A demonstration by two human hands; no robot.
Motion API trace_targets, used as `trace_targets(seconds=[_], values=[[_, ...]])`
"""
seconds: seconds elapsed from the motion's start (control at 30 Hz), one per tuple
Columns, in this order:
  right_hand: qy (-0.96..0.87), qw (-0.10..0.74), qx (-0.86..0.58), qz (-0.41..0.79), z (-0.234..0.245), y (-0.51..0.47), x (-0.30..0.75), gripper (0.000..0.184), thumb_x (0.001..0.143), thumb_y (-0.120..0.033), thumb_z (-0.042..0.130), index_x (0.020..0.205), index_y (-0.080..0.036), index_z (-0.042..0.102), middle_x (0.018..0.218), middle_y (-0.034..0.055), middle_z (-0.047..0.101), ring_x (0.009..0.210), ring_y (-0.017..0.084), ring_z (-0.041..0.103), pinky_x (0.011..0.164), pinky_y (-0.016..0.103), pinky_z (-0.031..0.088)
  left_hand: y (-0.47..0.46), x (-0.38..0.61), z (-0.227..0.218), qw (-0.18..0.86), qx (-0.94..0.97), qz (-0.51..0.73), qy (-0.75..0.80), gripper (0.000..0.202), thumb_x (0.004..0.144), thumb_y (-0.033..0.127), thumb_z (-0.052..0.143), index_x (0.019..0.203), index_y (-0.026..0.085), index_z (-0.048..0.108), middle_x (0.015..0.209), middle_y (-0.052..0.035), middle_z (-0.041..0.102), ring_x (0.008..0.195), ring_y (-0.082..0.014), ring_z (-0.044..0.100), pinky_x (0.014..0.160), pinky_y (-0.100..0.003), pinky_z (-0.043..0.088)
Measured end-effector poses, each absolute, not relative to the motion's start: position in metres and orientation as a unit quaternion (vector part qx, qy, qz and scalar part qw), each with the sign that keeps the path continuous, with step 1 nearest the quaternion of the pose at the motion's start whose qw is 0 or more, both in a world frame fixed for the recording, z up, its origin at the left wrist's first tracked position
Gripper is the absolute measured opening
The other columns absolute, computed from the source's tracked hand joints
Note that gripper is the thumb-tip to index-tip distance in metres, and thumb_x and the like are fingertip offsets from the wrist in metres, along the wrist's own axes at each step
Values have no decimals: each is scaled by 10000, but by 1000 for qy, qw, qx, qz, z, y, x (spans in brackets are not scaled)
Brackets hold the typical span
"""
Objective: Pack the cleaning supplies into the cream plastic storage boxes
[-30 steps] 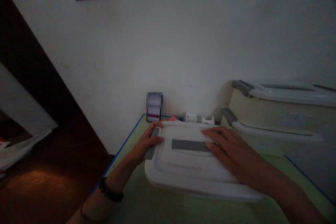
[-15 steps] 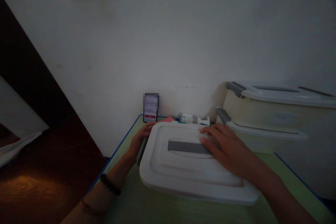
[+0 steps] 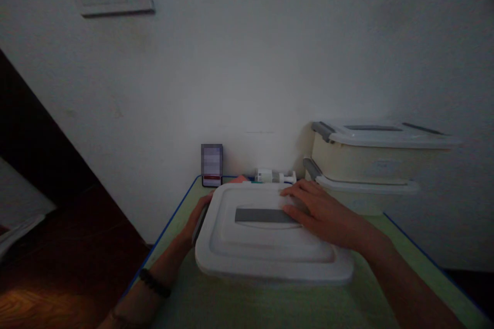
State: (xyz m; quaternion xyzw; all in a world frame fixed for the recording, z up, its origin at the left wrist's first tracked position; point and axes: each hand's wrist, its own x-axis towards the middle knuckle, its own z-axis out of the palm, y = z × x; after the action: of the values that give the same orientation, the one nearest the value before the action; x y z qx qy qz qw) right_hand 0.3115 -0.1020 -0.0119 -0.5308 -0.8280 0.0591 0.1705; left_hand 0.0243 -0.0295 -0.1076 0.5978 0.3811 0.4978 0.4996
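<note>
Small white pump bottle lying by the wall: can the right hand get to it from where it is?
Probably yes. The right hand lies flat on the white plastic box lid, and the small white pump bottle lies just beyond its fingertips on the green table, with nothing between them.

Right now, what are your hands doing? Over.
Left hand at the white storage box's side latch. Right hand flat on its lid. Phone, stacked boxes behind, clear of both.
</note>
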Motion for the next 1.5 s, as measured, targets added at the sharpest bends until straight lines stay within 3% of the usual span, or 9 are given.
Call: trace_targets(seconds=[0.07, 0.17, 0.3, 0.4, 0.63, 0.97, 1.07, 1.23, 1.5], values=[[-833, 163, -520, 96, -5, -106, 316, 363, 926, -373, 429, 1191, -165, 565, 1132, 114, 581, 1101, 238, 512, 974, 420, 407, -31, 29, -91, 493, 613, 484, 383, 379, 826, 483, 488, 1011, 185, 629, 1019, -82, 680, 998, -299, 591, 898, -417, 429], [-844, 172, -490, 135, 6, -115, 323, 346, 918, -379, 448, 1180, -186, 564, 1183, 98, 559, 1136, 215, 507, 994, 387, 404, -31, 35, -57, 458, 645, 470, 390, 398, 862, 467, 455, 1078, 168, 606, 1120, -87, 648, 1062, -272, 571, 908, -376, 426], [-834, 214, -490, 136, 18, -125, 327, 326, 920, -396, 447, 1178, -226, 551, 1239, 76, 549, 1193, 205, 487, 1032, 395, 374, -28, 41, -9, 432, 724, 368, 392, 224, 745, 372, 669, 902, 217, 707, 972, -44, 713, 971, -259, 612, 879, -331, 440], [-831, 225, -493, 129, 16, -128, 319, 331, 921, -388, 449, 1185, -213, 546, 1248, 80, 557, 1201, 208, 487, 1037, 392, 374, -28, 51, 11, 430, 769, 285, 377, 285, 636, 319, 770, 913, 270, 727, 989, -27, 735, 947, -280, 641, 863, -344, 461], [-846, 221, -470, 118, -5, -120, 281, 314, 904, -299, 483, 1183, -192, 578, 1223, 80, 565, 1191, 225, 459, 1034, 396, 373, -34, 89, -14, 276, 842, 281, 368, 374, 764, 378, 658, 1118, 257, 663, 1244, -89, 635, 1216, -314, 510, 1050, -458, 313], [-800, 153, -569, 111, 15, -130, 345, 305, 892, -265, 473, 1158, -185, 599, 1213, 114, 597, 1114, 247, 557, 960, 414, 438, -29, 87, -17, 256, 851, 243, 389, 432, 786, 444, 614, 1181, 267, 624, 1301, -86, 592, 1225, -340, 494, 1057, -492, 293], [-753, 119, -637, 112, 18, -134, 349, 283, 870, -293, 493, 1097, -176, 615, 1065, 134, 675, 967, 284, 634, 817, 423, 492, -28, 88, -18, 277, 838, 263, 391, 420, 753, 439, 652, 1141, 279, 650, 1267, -71, 620, 1198, -342, 516, 1054, -489, 300], [-755, 66, -622, 193, 22, -126, 349, 259, 900, -253, 417, 1065, -138, 580, 669, 60, 695, 505, 167, 628, 530, 277, 481, -30, 90, -18, 266, 835, 271, 398, 430, 732, 444, 673, 1126, 272, 663, 1234, -69, 644, 1182, -344, 529, 1040, -488, 312], [-752, 45, -617, 230, 24, -126, 349, 354, 939, -250, 275, 1128, -78, 520, 560, 60, 669, 472, 178, 651, 499, 266, 492, -30, 92, -15, 249, 850, 239, 397, 465, 773, 463, 610, 1174, 228, 635, 1274, -113, 610, 1206, -352, 508, 1046, -485, 295]])
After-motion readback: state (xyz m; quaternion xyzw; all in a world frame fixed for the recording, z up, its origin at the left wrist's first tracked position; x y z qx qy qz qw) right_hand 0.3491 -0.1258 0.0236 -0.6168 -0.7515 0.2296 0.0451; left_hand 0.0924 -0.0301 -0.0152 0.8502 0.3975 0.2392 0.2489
